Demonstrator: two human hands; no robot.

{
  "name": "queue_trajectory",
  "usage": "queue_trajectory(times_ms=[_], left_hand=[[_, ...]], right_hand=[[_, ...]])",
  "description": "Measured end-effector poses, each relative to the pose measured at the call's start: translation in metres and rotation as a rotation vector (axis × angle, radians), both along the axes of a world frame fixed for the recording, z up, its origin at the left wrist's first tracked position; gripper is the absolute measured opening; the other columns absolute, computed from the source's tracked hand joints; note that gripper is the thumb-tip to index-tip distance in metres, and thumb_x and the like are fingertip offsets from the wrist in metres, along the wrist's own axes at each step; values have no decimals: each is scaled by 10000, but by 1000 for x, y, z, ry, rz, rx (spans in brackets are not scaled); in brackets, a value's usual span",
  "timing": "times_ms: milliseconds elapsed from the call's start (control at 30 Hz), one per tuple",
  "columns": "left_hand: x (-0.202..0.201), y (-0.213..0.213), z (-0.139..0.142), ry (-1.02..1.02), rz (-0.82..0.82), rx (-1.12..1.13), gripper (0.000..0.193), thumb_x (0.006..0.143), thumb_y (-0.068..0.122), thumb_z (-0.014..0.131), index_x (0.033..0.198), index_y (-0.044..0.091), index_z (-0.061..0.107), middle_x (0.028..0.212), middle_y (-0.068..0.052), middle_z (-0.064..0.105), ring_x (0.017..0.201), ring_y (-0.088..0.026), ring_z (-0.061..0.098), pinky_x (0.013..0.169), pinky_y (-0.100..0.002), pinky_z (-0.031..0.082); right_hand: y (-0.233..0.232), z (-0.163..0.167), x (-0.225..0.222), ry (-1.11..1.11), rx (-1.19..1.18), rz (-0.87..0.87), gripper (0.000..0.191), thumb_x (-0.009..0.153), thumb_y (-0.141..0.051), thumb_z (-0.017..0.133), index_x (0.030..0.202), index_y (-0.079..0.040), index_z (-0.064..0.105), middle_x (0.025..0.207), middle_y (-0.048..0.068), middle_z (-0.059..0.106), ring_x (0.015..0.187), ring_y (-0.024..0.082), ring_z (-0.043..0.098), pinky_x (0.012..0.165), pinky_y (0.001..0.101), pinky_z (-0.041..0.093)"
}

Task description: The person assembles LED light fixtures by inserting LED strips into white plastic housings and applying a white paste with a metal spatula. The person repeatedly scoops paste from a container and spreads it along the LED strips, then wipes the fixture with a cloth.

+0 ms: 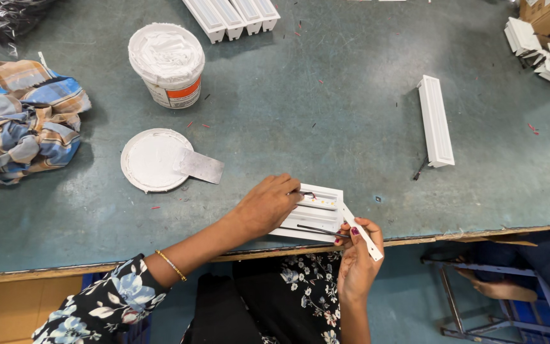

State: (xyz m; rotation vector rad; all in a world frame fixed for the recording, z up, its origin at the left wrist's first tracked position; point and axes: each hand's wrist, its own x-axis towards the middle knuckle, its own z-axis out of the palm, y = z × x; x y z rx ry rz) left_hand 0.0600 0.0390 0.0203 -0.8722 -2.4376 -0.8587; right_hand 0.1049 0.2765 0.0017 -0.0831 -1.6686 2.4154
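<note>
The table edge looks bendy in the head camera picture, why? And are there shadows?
Head view: the wide lens bows the grey-green table edge; soft shadows sit beside the white plastic tub of paste and the long white plastic housing; everything looks sharp, with no strong glare.

I see a white rectangular housing (316,213) lying flat at the desk's near edge, open side up, thin dark wires across it. A narrow white strip (362,233) slants off its right end, tilted.
</note>
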Motion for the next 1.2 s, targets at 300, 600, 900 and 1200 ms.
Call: queue_trajectory(times_ms=[300, 600, 900, 1200], left_hand=[[10, 4, 18, -117, 40, 134, 257, 855, 128, 702, 1092, 29, 700, 1123, -111, 628, 1057, -292, 598, 907, -417, 477], [48, 24, 26, -589, 6, 607, 523, 890, 201, 730, 1383, 86, 601, 1168, -116, 701, 993, -259, 695, 918, -380, 555], [52, 12, 18, -275, 181, 296, 1071, 700, 386, 879, 1536, 73, 288, 1472, -252, 414, 1376, -437, 404, 1126, -571, 291], [10, 7, 7, -382, 74, -91, 1408, 512, 401, 957, 1603, 204, 88, 1378, -223, 462, 1352, -419, 398, 1152, -727, 121]], right_hand=[[7, 5, -3, -11, 22, 116, 257, 1003, 6, 525, 1258, 22, 542, 995, 159, 672, 815, 162, 633, 765, 297, 537], [25, 14, -13, 33, 94, 455, 324, 1000, -67, 639, 1269, 101, 571, 1032, 204, 710, 927, 228, 683, 856, 341, 564], [3, 50, -16, 52, 389, 513, 395, 988, -56, 585, 1361, 69, 553, 1089, 191, 729, 941, 228, 717, 831, 347, 602], [-5, 104, -11, 301, 1330, 297, 328, 914, -14, 652, 1198, -106, 788, 1056, 136, 653, 978, 256, 647, 879, 361, 538]])
